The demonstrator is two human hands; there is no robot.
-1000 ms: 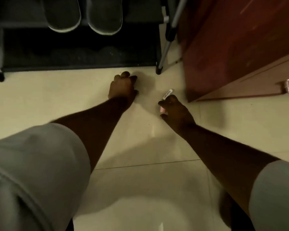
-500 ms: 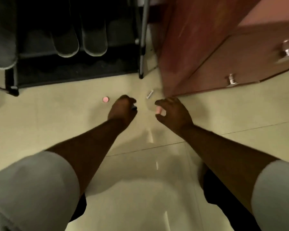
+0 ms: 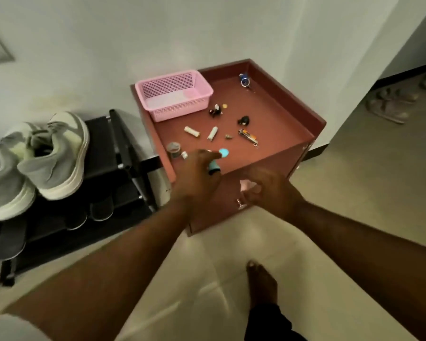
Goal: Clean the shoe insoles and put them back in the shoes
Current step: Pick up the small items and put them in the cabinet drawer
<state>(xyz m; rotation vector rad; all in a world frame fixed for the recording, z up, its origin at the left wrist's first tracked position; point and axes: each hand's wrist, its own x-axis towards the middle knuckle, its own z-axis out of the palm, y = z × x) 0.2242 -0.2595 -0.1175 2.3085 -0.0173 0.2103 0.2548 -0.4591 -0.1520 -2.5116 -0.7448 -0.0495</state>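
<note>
While your left hand point(image 3: 197, 173) curls its fingers round a small teal object point(image 3: 214, 166) over the near edge of the brown cabinet point(image 3: 280, 134), your right hand point(image 3: 268, 190) pinches a small pink thing point(image 3: 247, 185) just right of it. The grey shoes point(image 3: 47, 153) sit on the black rack point(image 3: 123, 153), well left of both hands; no insoles show. Half a second ago your hands reached down toward the floor; now you face the cabinet top.
</note>
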